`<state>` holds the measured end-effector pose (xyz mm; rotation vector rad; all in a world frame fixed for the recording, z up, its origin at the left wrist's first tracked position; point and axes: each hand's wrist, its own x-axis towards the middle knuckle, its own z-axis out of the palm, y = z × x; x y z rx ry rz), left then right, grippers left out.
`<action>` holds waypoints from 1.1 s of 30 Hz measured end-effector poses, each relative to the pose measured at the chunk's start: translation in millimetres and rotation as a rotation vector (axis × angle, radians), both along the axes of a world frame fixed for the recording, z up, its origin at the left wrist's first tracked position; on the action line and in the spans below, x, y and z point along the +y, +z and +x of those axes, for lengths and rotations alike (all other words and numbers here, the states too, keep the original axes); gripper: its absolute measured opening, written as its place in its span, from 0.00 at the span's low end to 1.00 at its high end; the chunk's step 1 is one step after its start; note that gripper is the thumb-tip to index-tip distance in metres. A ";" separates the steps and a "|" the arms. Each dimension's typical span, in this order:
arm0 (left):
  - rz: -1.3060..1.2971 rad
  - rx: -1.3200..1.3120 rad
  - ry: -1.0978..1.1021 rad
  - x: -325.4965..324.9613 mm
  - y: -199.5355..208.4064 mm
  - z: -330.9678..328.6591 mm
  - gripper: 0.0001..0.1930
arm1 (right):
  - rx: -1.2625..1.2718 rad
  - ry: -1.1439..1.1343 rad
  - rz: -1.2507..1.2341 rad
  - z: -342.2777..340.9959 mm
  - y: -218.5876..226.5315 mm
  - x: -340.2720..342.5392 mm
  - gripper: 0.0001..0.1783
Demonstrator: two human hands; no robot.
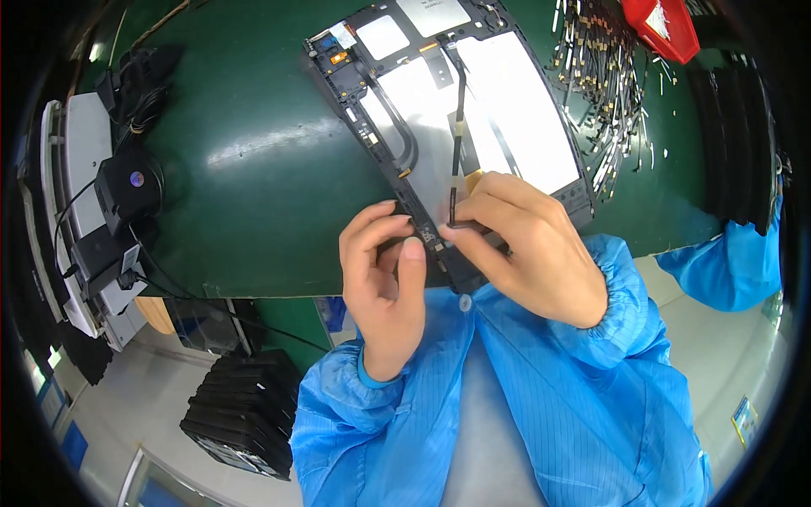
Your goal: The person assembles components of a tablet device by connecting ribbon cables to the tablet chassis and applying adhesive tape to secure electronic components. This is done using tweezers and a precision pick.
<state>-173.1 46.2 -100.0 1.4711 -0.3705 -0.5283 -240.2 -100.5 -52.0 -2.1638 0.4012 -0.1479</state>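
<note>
Under everything lies the green surface [253,220], and on it, near the worker, sits the panel [524,110], back upward and slightly askew. Well to the panel's right stands a dark stack [735,144]; nearer on that side is a loose heap [604,101] of thin parts. The right hand [536,253] is over the panel's near end, thumb and fingertip pinching a strip. The left hand [380,279] is by the panel's left edge, thumb apart from loosely curled fingers, nothing visible between them; I can't tell whether the fingertips touch the panel. Beyond the heap, off the panel's far right, is a red tray [676,34]. The strip [461,93] runs lengthwise over the panel, and a curved cable [409,139] lies along its left side. I'd call the work partway: the strip is stretched out over the panel, but its near end is in the fingers, not yet let go. Whether its far end is fastened, I can't make out.
</note>
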 end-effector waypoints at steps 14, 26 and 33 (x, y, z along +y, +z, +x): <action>0.006 -0.010 -0.024 -0.6 0.1 -0.4 0.13 | 0.044 0.017 -0.088 2.4 1.6 3.7 0.06; 0.061 0.002 -0.091 1.3 5.1 8.9 0.13 | -0.030 0.073 0.119 -0.2 1.2 1.4 0.06; 0.142 0.170 -0.240 28.6 13.4 11.1 0.14 | 0.006 -0.033 -0.101 -3.3 3.3 13.2 0.10</action>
